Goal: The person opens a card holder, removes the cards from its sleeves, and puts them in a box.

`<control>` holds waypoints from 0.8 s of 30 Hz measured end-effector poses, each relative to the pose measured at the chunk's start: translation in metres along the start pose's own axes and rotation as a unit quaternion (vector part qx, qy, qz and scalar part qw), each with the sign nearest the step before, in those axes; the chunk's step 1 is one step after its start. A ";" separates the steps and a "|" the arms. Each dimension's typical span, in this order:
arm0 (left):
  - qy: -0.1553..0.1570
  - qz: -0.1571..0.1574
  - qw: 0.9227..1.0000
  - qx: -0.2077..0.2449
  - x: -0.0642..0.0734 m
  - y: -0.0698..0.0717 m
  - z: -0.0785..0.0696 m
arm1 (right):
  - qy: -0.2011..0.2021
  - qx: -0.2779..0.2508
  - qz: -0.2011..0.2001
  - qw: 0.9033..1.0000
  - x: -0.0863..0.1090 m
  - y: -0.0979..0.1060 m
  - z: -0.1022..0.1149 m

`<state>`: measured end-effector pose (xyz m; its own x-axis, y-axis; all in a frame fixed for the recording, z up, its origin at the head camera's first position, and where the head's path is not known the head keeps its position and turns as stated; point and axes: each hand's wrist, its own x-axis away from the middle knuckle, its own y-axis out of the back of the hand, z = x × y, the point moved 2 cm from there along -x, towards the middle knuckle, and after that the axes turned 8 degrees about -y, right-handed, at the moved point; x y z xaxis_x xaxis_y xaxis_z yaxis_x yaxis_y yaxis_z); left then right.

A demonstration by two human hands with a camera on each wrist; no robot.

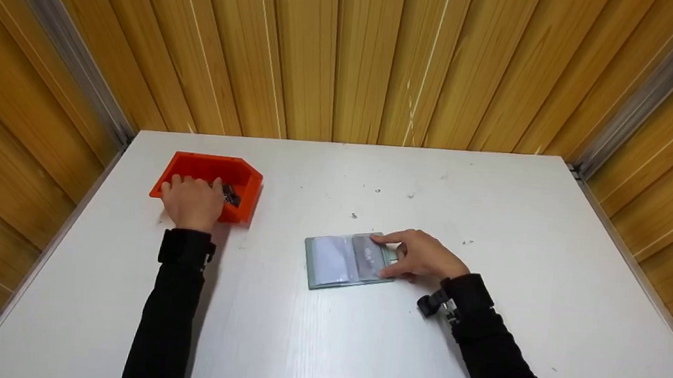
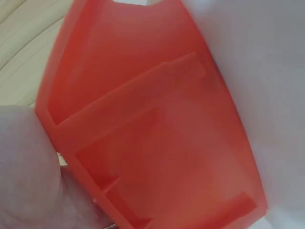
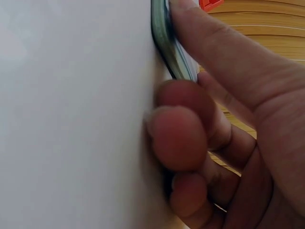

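Toward the table's left back, my left hand (image 1: 192, 204) reaches over the near wall of a red plastic bin (image 1: 248, 188), its fingertips inside and partly hidden. Small dark metal pieces (image 1: 230, 195) lie in the bin beside the thumb. The bin's outer wall (image 2: 167, 143) fills much of the left wrist view. An open card holder (image 1: 330, 260) with a green cover and clear plastic sleeves lies flat mid-table. My right hand (image 1: 425, 256) holds its right side, thumb and forefinger spread on the sleeve. In the right wrist view, the other fingers (image 3: 178, 138) curl beside the holder's edge.
The white table (image 1: 310, 345) carries a few small dark marks behind the card holder. Wood-patterned panels (image 1: 360, 57) close off the back and both sides. Each wrist wears a black band, with a small camera (image 1: 431, 304) on the right one.
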<state>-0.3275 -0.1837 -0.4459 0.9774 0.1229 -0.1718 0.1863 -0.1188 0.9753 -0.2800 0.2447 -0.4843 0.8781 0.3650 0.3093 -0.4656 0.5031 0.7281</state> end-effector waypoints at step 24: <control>-0.384 0.176 0.887 0.188 0.082 -0.037 -0.164 | 0.010 0.017 -0.002 1.000 0.000 0.001 0.000</control>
<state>-0.2707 -0.0073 -0.4729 0.7346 -0.6766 -0.0504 -0.2656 -0.3552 0.8963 -0.2804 0.2448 -0.4836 0.8777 0.3787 0.2937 -0.4573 0.4786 0.7495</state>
